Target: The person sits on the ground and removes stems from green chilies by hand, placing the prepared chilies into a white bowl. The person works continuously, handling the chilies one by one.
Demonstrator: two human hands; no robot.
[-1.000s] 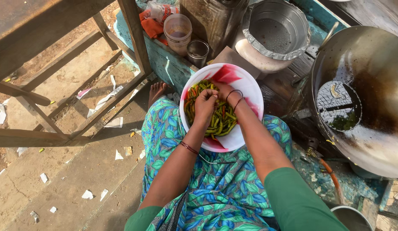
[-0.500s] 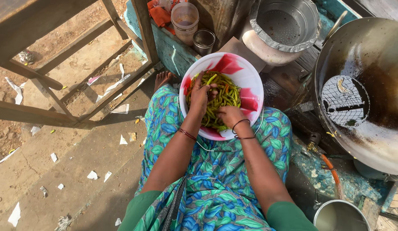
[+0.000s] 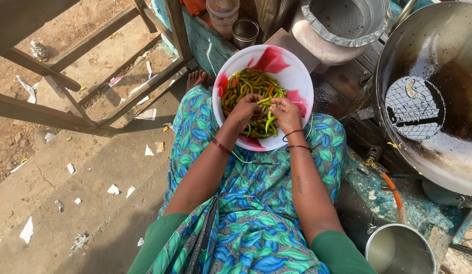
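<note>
On my lap, above a littered concrete floor, sits a white and red bowl of green chillies. My left hand and right hand each pinch chillies there.

I see no labels, signs or screens from here. The nearest thing to packaging is a clear plastic tub with a pale lid, standing just beyond the white-and-red bowl, up and to its left. Beside the tub stands a small steel tumbler.
</note>
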